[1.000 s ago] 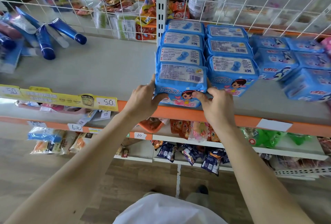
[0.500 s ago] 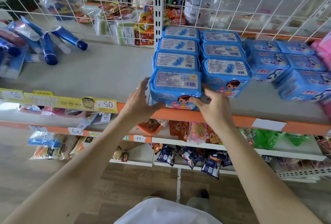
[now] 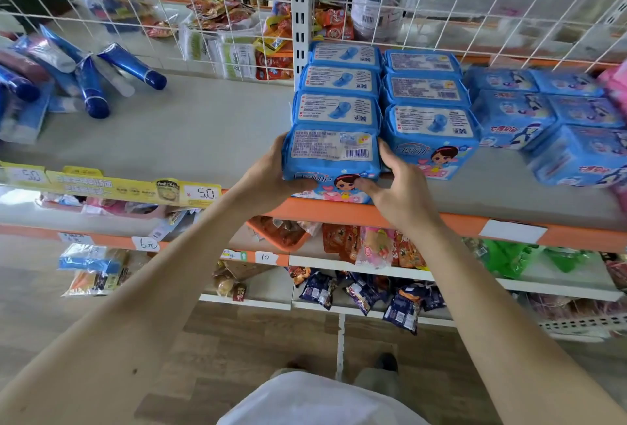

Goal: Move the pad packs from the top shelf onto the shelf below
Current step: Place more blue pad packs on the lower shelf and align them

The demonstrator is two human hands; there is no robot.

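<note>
A: Where's the front pad pack (image 3: 330,161)?
B: Between your hands, long side running hand to hand, at the front edge of the top shelf (image 3: 210,132).
A: Got it?
B: Yes, your left hand (image 3: 268,180) and right hand (image 3: 402,197) both hold its ends. The shelf below (image 3: 380,271) is right under them.

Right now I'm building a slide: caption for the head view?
Left hand and right hand grip the front pad pack at the top shelf edge.
</note>
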